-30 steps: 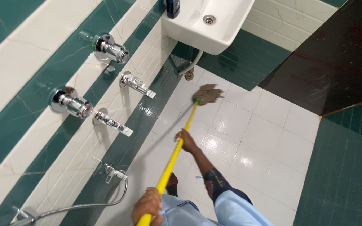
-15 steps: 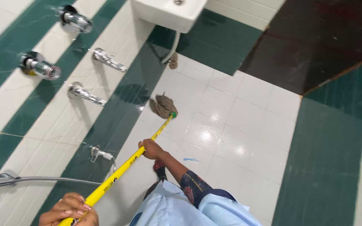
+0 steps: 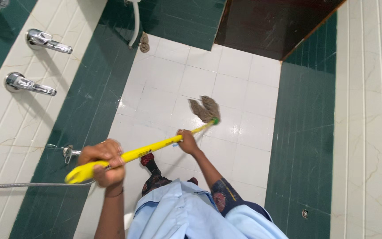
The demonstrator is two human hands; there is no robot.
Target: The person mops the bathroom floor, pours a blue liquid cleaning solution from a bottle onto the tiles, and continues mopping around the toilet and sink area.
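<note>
I hold a mop with a yellow handle (image 3: 151,152) in both hands. My left hand (image 3: 105,161) grips the handle near its top end, close to the left wall. My right hand (image 3: 186,140) grips it lower down, nearer the head. The brown stringy mop head (image 3: 204,108) rests on the white tiled floor (image 3: 239,97) in front of me, joined to the handle by a green collar. My light blue clothing fills the bottom of the view, and one foot in a red-patterned sandal (image 3: 149,161) shows under the handle.
Two chrome taps (image 3: 49,42) (image 3: 27,84) stick out of the green and cream tiled left wall. A small valve with a metal hose (image 3: 69,152) sits lower down. A white drain pipe (image 3: 134,24) drops at the back. A dark door (image 3: 270,22) stands at the far right corner.
The mop head has swept from the left wall's base to the right, into the middle of the floor. My left hand rose higher and my view turned down and right; the basin left view.
</note>
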